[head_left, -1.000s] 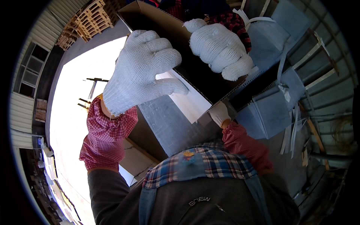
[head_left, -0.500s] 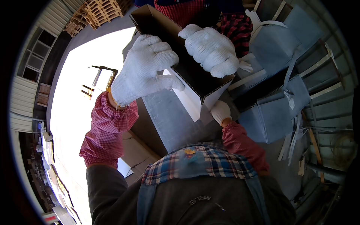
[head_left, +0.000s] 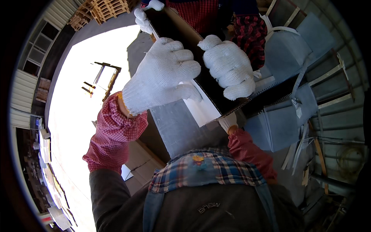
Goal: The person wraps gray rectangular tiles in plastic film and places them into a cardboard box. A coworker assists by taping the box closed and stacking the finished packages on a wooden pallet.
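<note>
Box (head_left: pixel 181 34) raised; fingers (head_left: pixel 181 58) curled over rim.

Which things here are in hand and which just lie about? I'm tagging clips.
In hand:
- left hand, gloved, gripping the cardboard box
- right hand, gloved, on the same box
- another person's gloved hand at its far end

Lying about:
- wooden pallets
- grey bags
- metal frame
</note>
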A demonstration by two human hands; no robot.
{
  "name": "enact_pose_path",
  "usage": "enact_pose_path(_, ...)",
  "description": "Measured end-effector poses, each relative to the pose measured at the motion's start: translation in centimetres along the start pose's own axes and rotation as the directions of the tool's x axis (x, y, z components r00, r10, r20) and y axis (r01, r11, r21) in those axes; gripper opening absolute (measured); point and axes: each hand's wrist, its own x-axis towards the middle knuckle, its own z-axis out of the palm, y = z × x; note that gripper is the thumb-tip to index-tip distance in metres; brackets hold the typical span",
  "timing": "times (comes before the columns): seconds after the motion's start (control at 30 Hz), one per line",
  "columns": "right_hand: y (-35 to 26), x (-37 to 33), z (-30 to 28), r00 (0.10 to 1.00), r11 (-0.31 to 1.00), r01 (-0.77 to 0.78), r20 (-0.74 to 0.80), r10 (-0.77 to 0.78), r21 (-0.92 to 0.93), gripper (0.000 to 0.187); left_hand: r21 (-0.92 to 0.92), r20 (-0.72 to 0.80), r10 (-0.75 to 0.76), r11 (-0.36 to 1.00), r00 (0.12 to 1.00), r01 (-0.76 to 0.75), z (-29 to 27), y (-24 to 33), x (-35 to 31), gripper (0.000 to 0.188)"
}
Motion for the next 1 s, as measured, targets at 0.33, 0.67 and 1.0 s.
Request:
enact_pose_path(0.33,-1.9,0.2,-1.6,0.989,0.979,-0.133,0.090,0.121,0.152,0.029,-0.076,-0.050,-0.086,0.994,0.995,0.082,0.7,-3.6,-3.0,0.043)
enact_pose_path(0.67,4.8,0.8,3.3,0.994,0.942,0.091,0.088,-0.065,-0.324,0.028,-0.074,-0.031,-0.030,0.997,0.999,0.027,2.7,0.1,-1.5,0.031)
enact_pose_path(1.0,7.4,0.6,6.0,0.995,0.975,0.039,0.099,-0.017,-0.217,0.032,-0.021,0.016,-0.032,0.999,0.999,0.032,5.1,1.8,-1.6,0.029)
